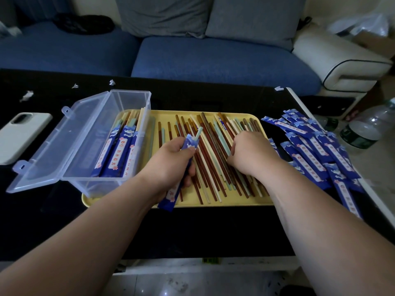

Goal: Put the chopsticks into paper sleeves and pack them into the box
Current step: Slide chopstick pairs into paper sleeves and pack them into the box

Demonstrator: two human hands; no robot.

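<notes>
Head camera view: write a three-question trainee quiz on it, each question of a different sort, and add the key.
1. True or false: the lid of the clear box is shut.
2. What does the left hand hold? A) a phone; B) a blue paper sleeve with a green chopstick sticking out of its top; C) a bottle.
3. Fill in: the pile of loose sleeves lies on the ___ side of the yellow tray.
Key: 1 false; 2 B; 3 right.
</notes>
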